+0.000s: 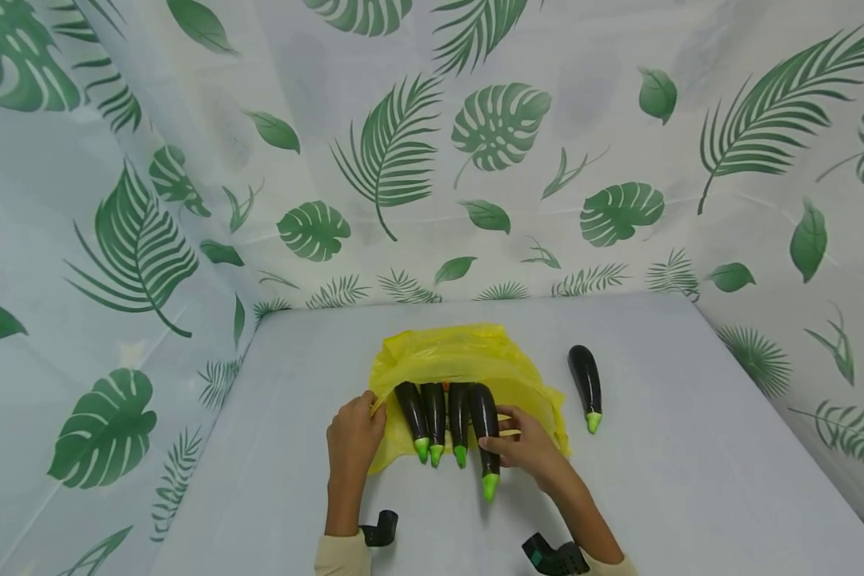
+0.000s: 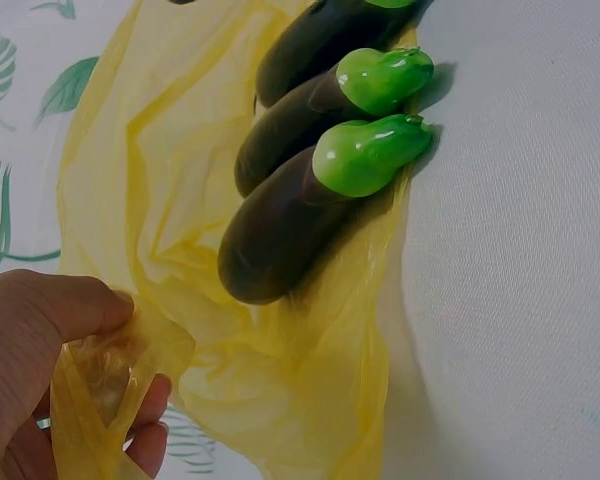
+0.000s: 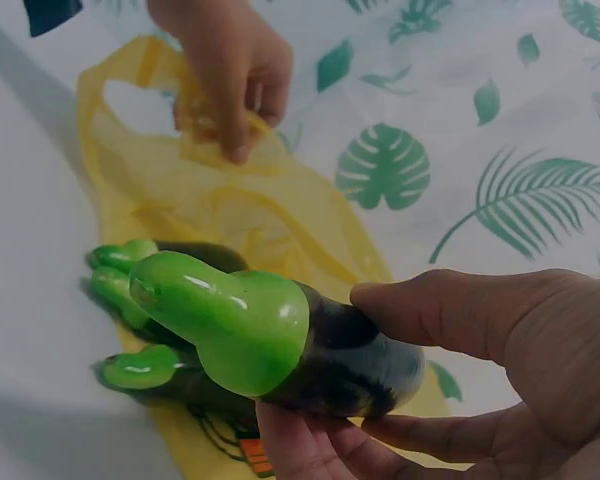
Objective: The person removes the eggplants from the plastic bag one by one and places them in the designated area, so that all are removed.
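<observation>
A yellow plastic bag (image 1: 446, 352) lies on the table with its mouth toward the person. My left hand (image 1: 353, 432) pinches the bag's edge at the left; the left wrist view shows the film between thumb and fingers (image 2: 152, 400). Three dark eggplants (image 1: 435, 420) with green stem ends lie side by side in the bag's mouth, their stems facing the person. My right hand (image 1: 526, 444) holds another eggplant (image 1: 485, 424) at the right of that row. In the right wrist view, thumb and fingers grip this held eggplant (image 3: 245, 325) by its dark body, above the others.
One more eggplant (image 1: 586, 384) lies on the white table (image 1: 677, 448) to the right of the bag. A leaf-patterned white sheet (image 1: 418, 176) rises behind the table and along its sides. Dark wrist-worn devices (image 1: 556, 556) sit at both wrists.
</observation>
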{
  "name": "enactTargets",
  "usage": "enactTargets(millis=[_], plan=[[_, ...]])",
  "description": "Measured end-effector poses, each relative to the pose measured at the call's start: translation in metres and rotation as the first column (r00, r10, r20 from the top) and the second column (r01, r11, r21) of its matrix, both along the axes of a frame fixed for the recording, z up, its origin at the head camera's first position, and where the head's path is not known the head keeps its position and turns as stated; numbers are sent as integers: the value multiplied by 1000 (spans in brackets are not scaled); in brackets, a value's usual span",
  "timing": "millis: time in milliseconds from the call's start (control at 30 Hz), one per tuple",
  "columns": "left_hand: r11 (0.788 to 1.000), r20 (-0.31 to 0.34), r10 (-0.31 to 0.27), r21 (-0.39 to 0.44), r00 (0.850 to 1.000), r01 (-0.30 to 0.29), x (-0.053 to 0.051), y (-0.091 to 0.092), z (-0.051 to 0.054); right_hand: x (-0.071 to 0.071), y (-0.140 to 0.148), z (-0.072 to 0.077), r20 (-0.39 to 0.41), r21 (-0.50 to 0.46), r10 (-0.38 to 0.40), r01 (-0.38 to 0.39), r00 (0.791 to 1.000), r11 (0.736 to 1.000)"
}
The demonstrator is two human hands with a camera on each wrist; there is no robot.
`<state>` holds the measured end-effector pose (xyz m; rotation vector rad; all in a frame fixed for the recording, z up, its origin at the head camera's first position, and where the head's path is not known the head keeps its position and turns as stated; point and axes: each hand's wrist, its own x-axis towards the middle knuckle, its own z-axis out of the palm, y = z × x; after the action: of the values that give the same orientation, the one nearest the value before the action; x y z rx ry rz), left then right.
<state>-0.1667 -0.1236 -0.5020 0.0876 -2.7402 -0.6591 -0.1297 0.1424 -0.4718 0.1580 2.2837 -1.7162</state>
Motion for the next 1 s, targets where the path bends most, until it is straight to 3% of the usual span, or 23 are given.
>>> enactTargets(millis=[467, 1000], plan=[[1000, -9, -7, 7, 1000, 7, 3, 0, 1, 10, 8, 34, -46, -49, 122, -124, 991, 991], [1000, -28, -3, -10, 1000, 2, 4, 1, 4, 0, 51, 48, -139, 24, 40, -37, 990, 999]])
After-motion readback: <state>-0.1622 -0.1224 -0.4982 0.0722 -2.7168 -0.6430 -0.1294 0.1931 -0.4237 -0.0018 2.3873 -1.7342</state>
